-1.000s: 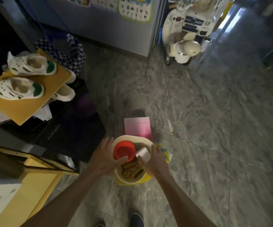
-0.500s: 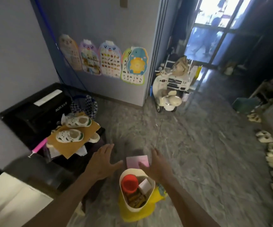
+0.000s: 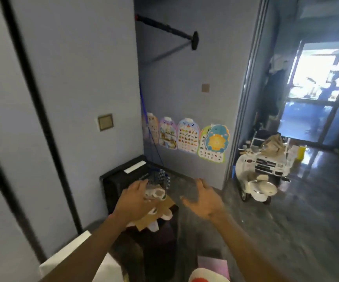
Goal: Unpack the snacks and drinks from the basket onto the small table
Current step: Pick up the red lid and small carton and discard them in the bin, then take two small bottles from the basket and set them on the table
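Only the cream rim of the basket (image 3: 209, 275) shows at the bottom edge, with the red lid (image 3: 203, 280) of a container inside it. The rest of the basket and its contents are cut off. My left hand (image 3: 133, 200) is raised in the air with fingers spread and holds nothing. My right hand (image 3: 203, 201) is also raised, fingers loosely spread, and holds nothing. Both hands are well above the basket. A white surface (image 3: 79, 259) that may be the small table lies at the lower left.
A black cabinet (image 3: 121, 180) stands against the wall, with white sandals (image 3: 156, 193) on cardboard (image 3: 160, 208) in front of it. A pink sheet (image 3: 213, 265) lies on the floor. White toy ride-on cars (image 3: 262, 180) stand at the right. Posters (image 3: 189, 139) hang on the wall.
The view has tilted sharply upward, so the basket has dropped to the bottom edge. Both hands have left the basket rim and lifted into the air, holding nothing.
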